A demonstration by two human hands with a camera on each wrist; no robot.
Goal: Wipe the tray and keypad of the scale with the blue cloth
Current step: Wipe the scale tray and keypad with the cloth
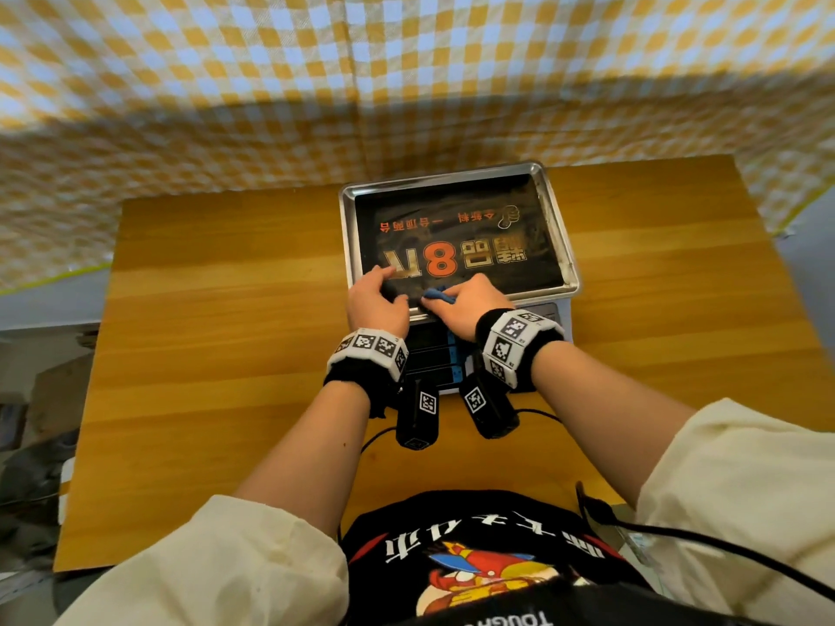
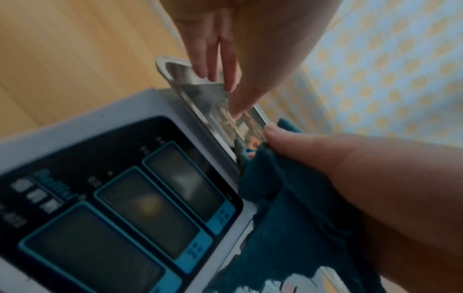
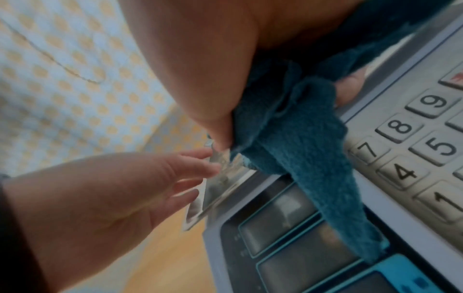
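Note:
The scale stands at the back middle of the table, its steel tray (image 1: 443, 178) lined with a black printed film. My left hand (image 1: 384, 282) rests with straight fingers (image 2: 215, 65) on the tray's near left corner. My right hand (image 1: 445, 300) grips the bunched blue cloth (image 1: 436, 295) at the tray's near edge. The cloth (image 3: 300, 150) hangs from that hand down over the display windows (image 2: 125, 198), beside the grey number keypad (image 3: 413, 138). In the head view my right wrist hides most of the keypad.
The wooden table (image 1: 226, 309) has bare room left and right of the scale. A yellow and white checked cloth (image 1: 316, 83) hangs behind it. Black cables (image 1: 677, 539) run from my wrist cameras across the near edge.

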